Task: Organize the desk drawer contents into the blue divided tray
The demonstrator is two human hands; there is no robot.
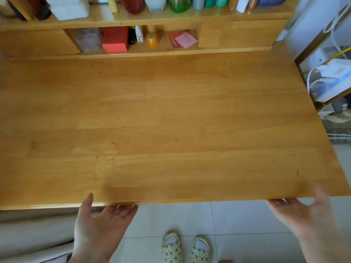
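Note:
A bare wooden desk top point(171, 120) fills the view. No blue divided tray and no drawer contents are in sight. My left hand point(98, 224) is below the desk's front edge at the lower left, palm up, fingers straight and reaching under the edge, thumb raised over it. My right hand point(303, 217) is at the front right corner, fingers extended under the edge, thumb up and blurred. Neither hand holds anything.
A wooden shelf unit point(144, 18) stands at the back with bottles, a red box point(115, 39), a small orange jar point(152, 39) and pink notes point(185, 39). Cables and a power strip point(330, 78) lie right of the desk. Slippered feet point(185, 247) stand on the tiled floor.

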